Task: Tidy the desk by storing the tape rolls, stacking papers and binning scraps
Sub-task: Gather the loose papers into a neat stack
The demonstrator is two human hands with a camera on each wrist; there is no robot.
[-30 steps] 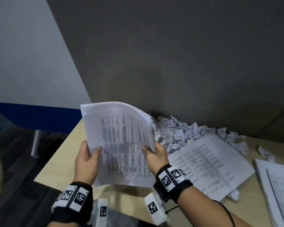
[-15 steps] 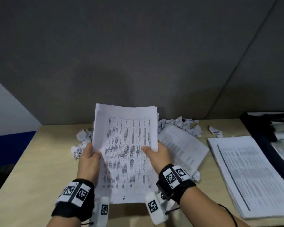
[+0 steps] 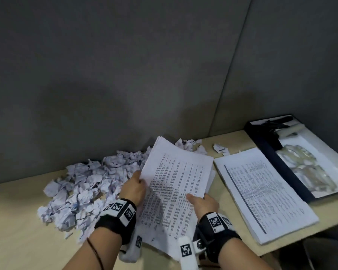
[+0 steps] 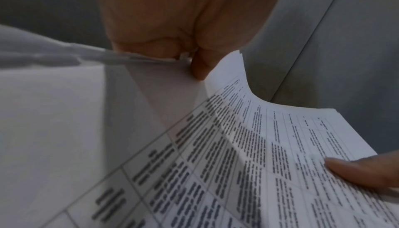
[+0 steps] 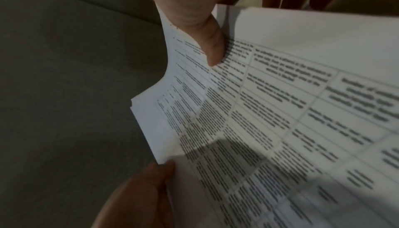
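We note the left hand (image 3: pixel 134 189) pinching the left edge of a sheaf of printed papers (image 3: pixel 176 190), thumb on top; the right hand (image 3: pixel 204 203) grips its right edge likewise. The sheaf is held above the desk (image 3: pixel 18 230), between crumpled scraps (image 3: pixel 82 190) and a flat paper stack (image 3: pixel 261 193). A dark tray (image 3: pixel 269 145) lies beyond.

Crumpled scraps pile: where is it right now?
Head view: the crumpled scraps pile lies on the desk against the back panel, left of the held paper sheaf and beside the left hand.
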